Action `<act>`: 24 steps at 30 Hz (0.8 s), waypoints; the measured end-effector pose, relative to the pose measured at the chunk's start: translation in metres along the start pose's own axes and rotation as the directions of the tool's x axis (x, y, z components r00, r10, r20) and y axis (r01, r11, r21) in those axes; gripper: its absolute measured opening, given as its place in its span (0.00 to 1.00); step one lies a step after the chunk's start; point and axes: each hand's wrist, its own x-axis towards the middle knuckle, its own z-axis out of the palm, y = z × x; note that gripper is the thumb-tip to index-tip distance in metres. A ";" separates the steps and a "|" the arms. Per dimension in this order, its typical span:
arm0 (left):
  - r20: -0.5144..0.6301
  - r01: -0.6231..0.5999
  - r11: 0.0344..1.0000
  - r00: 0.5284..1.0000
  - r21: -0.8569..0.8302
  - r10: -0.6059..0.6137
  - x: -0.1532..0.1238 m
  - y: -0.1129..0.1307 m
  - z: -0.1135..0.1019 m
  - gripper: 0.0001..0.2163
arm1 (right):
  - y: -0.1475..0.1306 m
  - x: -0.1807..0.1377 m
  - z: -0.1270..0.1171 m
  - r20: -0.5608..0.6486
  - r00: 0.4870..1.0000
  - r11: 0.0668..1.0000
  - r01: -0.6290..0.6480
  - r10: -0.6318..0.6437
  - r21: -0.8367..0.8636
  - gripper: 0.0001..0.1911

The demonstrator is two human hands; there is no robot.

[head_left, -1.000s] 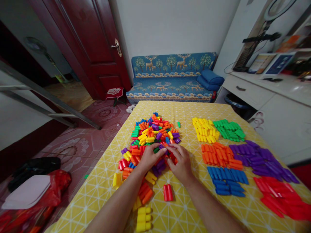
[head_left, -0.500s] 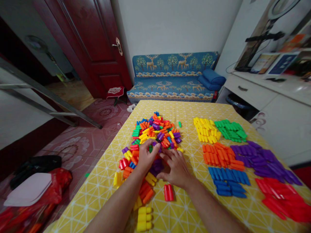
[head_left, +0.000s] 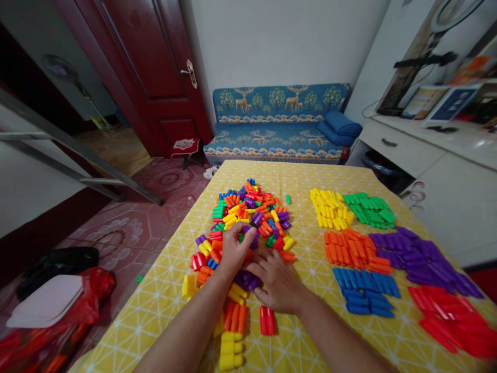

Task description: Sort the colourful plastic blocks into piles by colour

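Bullet-shaped plastic building blocks in several colours form a loose heap (head_left: 248, 204) on the table. My left hand (head_left: 233, 254) is at the near side of this heap, with thumb and fingers pinching a purple block (head_left: 254, 239). Just right of it, my right hand (head_left: 279, 282) rests low over the table, fingers bent and spread. A cluster of purple blocks (head_left: 246, 281) lies against its fingers and thumb, partly covered by both hands. Close below are red blocks (head_left: 267, 320), orange blocks (head_left: 235, 317) and yellow blocks (head_left: 231, 351).
Single-colour groups lie on the right: yellow (head_left: 330, 209), green (head_left: 368, 210), orange (head_left: 354, 250), purple (head_left: 419, 259), blue (head_left: 365, 291) and red (head_left: 454, 318). A patterned yellow cloth (head_left: 303, 342) covers the table. Beyond stands a blue sofa (head_left: 279, 140); a white cabinet (head_left: 446, 176) is at right.
My right hand has moved toward me and slightly left, with the purple cluster shifting nearer. The red blocks slid closer and the orange ones turned. My left hand stays nearly in place.
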 end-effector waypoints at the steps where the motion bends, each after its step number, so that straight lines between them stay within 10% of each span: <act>1: -0.002 0.007 1.000 1.000 0.000 -0.007 0.000 0.000 0.000 0.13 | -0.001 0.000 0.001 0.011 0.999 0.999 0.034 -0.034 0.001 0.24; 17: -0.049 0.080 0.985 0.995 -0.150 -0.088 0.001 -0.009 0.006 0.08 | -0.005 0.006 0.016 0.040 0.991 0.991 0.131 -0.130 -0.035 0.12; 24: -0.069 -0.012 1.000 0.998 0.009 0.012 0.004 -0.011 0.004 0.06 | 0.014 0.007 0.030 -0.245 0.969 0.998 -0.029 0.016 -0.047 0.10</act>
